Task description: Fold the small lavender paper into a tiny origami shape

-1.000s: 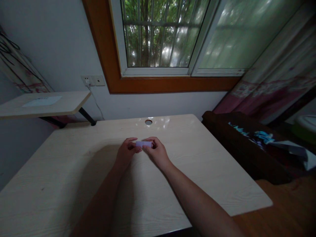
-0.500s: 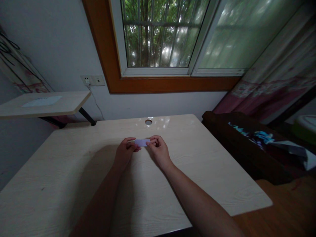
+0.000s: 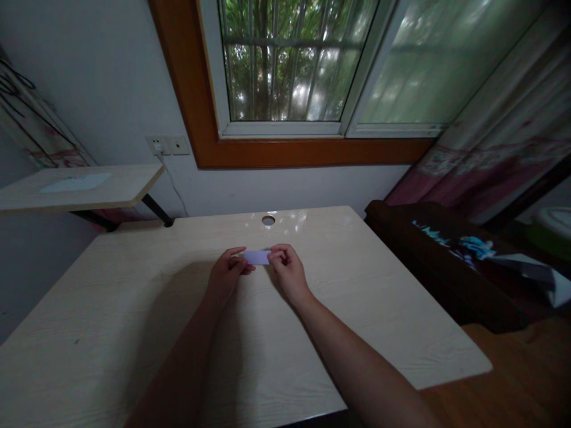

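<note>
A small, flat, pale purple piece of paper [image 3: 256,257] is stretched lengthwise between my two hands, over the far middle part of the desk. Its left end is pinched by my left hand [image 3: 226,273], thumb in front and fingers behind. My right hand [image 3: 289,270] grips the right end between thumb and curled fingers. Both ends of the paper are partly covered by fingertips. Whether it is folded I cannot tell.
The pale wooden desk [image 3: 357,333] has a round cable hole [image 3: 268,220] beyond my hands. At left a raised shelf [image 3: 129,178] stands on black legs. A wall socket [image 3: 167,145] with a plugged-in cord is behind. Right of the desk sits a dark brown piece of furniture [image 3: 401,238].
My right thumb has shifted slightly to the right along the paper, so a little more of its right part shows. My left hand stays nearly still.
</note>
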A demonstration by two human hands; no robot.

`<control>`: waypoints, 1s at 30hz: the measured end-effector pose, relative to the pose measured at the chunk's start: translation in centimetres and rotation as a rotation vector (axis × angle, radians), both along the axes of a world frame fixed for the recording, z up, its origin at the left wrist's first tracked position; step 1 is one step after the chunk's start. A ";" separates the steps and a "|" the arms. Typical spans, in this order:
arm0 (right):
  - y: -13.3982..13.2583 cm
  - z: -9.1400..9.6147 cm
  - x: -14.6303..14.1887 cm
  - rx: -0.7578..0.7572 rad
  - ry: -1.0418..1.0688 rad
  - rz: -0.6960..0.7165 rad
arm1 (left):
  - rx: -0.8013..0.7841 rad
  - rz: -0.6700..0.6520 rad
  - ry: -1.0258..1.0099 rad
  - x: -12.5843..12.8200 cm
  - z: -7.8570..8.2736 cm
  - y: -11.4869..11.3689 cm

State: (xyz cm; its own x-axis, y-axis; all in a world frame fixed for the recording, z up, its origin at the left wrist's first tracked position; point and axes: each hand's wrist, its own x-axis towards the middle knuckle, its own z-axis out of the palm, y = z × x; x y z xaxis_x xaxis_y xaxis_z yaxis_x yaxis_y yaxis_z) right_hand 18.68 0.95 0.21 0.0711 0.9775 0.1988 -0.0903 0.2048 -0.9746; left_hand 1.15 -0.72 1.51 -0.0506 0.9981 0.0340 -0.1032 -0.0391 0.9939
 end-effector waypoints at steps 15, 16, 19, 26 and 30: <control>0.1 0.4 0.1 -0.040 0.093 0.008 | 0.164 0.072 0.214 -0.2 -0.7 0.2; 0.1 0.5 0.1 -0.043 0.099 0.012 | 0.191 0.072 0.248 -0.2 -0.7 0.2; 0.0 0.6 0.1 -0.057 0.112 0.016 | 0.264 0.069 0.320 -0.3 -0.5 0.2; 0.0 0.7 0.0 -0.063 0.136 0.011 | 0.245 0.041 0.367 -0.4 -0.6 0.3; 0.0 0.8 0.0 -0.064 0.147 0.005 | 0.210 0.023 0.370 -0.5 -1.0 0.6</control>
State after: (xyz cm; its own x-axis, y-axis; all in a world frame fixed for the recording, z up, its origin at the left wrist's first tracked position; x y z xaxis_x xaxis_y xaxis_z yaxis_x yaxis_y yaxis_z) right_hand 18.68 0.92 0.97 0.0898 0.9882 0.1238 -0.2335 0.1417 -0.9620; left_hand 0.67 -0.16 0.49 -0.0195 0.9663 0.2568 0.2622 -0.2429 0.9339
